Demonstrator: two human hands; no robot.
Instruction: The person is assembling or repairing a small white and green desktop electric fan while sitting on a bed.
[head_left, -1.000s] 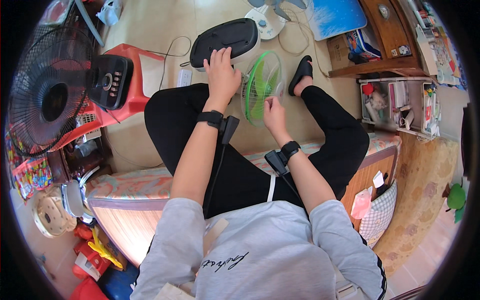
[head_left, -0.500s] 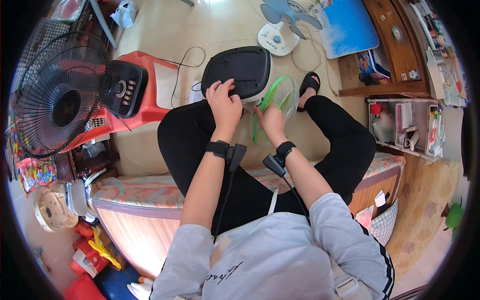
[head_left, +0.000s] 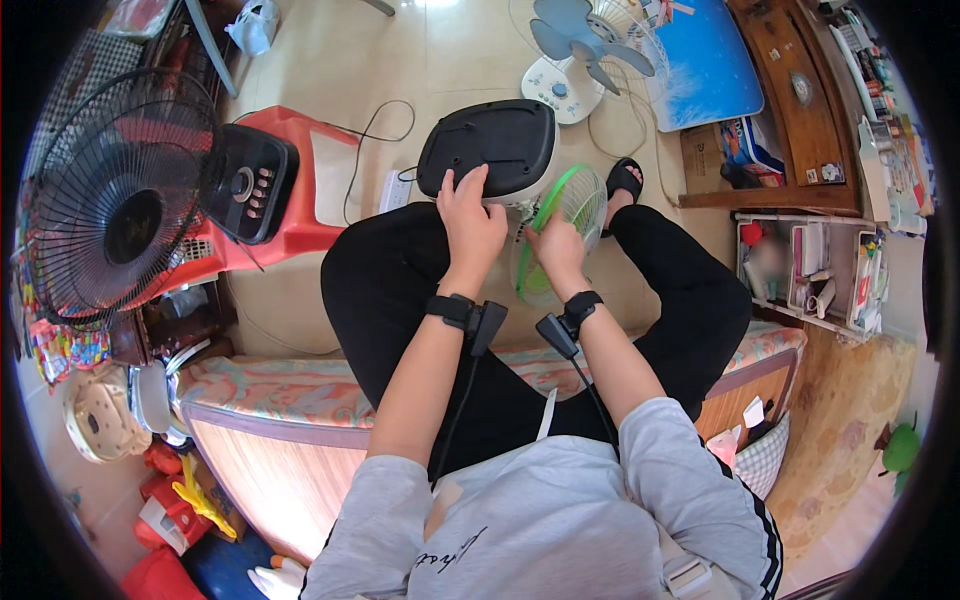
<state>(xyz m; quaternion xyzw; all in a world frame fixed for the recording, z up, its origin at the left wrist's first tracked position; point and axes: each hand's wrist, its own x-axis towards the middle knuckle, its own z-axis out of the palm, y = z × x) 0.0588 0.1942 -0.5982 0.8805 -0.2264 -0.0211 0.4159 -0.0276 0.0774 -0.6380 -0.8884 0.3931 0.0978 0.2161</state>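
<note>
A small fan with a green-rimmed guard is tipped over in front of my knees, its black base underside turned upward. My left hand rests at the base's near edge, fingers extended against the black underside. The thumb is off to the side, and I see no grip closed round the base. With its fingers bent round the green rim, my right hand grips the guard; part of those fingers is hidden behind it. Dark straps with small black devices sit on both wrists.
At left, a black fan stands by a red plastic stool. A grey-bladed fan without a front guard is on the floor ahead, near a blue board. Cables cross the floor. A wooden cabinet and storage rack stand right.
My left hand's fingers have shifted on the base underside, toward its near edge. The fan sits slightly farther right in view, and my right hand keeps its grip on the guard.
</note>
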